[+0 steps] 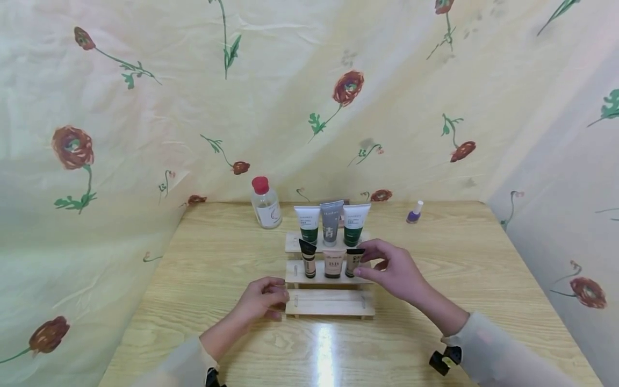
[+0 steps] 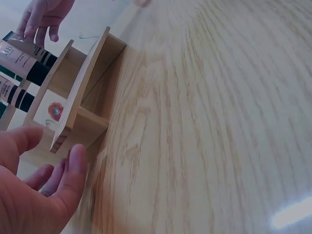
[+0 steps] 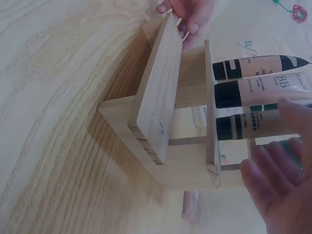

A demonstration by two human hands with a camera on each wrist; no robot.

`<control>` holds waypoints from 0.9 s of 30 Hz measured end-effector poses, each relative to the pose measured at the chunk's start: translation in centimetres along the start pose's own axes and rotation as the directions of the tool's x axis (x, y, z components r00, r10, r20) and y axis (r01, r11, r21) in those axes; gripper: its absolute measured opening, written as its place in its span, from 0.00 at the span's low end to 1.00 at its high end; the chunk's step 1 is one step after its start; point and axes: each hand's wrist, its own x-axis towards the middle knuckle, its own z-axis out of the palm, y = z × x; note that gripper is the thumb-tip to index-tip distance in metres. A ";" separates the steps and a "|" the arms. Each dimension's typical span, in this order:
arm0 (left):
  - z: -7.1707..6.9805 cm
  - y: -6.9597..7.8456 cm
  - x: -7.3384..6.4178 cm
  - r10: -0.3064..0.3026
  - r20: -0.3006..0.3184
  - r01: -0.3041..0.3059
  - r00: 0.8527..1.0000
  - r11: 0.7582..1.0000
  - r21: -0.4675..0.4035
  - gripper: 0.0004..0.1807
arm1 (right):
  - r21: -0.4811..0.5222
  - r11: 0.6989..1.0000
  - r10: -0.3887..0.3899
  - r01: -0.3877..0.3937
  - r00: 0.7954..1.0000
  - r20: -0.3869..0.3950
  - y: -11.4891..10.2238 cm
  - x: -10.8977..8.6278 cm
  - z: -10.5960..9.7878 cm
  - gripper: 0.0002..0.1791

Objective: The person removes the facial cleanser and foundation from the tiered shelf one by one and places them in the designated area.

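Observation:
A three-step wooden rack (image 1: 330, 308) stands on the table. My left hand (image 1: 263, 299) is at the left end of its lowest board, thumb and fingers loosely curved to either side of the board's end. My right hand (image 1: 394, 271) is beside the small beige tube with black ends (image 1: 353, 263) at the right of the middle step. Its thumb overlaps that tube in the right wrist view, with the other fingers spread apart from it. A pink BB cream tube (image 3: 265, 91) and a slanted black-capped tube (image 1: 309, 264) stand in the same row.
On the top step are two white-and-green tubes (image 1: 309, 221) (image 1: 356, 221) with a grey tube (image 1: 331, 223) between them. A red-capped clear bottle (image 1: 267, 208) stands behind left, a purple nail polish bottle (image 1: 414, 214) behind right. Flowered cloth (image 1: 271, 107) hangs behind the table.

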 end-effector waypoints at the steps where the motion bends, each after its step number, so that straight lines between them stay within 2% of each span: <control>1: 0.0 0.0 0.0 0.003 0.003 -0.003 1.000 1.000 -0.001 0.30 | 0.003 1.000 0.004 -0.004 1.000 -0.004 0.0 0.0 0.1 0.25; 7: 0.2 -0.2 -0.2 0.006 0.012 -0.006 1.000 1.000 -0.016 0.27 | 0.014 1.000 0.009 -0.009 1.000 -0.021 0.2 0.2 0.6 0.23; 18: 0.4 -0.6 -0.4 -0.003 0.005 0.003 1.000 0.999 -0.033 0.29 | 0.020 1.000 0.001 0.000 0.999 -0.039 0.6 0.4 1.3 0.18; 27: 0.7 -0.6 -0.6 0.006 -0.018 -0.006 1.000 1.000 -0.006 0.28 | 0.037 0.999 0.031 -0.029 0.998 -0.057 -0.1 0.4 0.6 0.11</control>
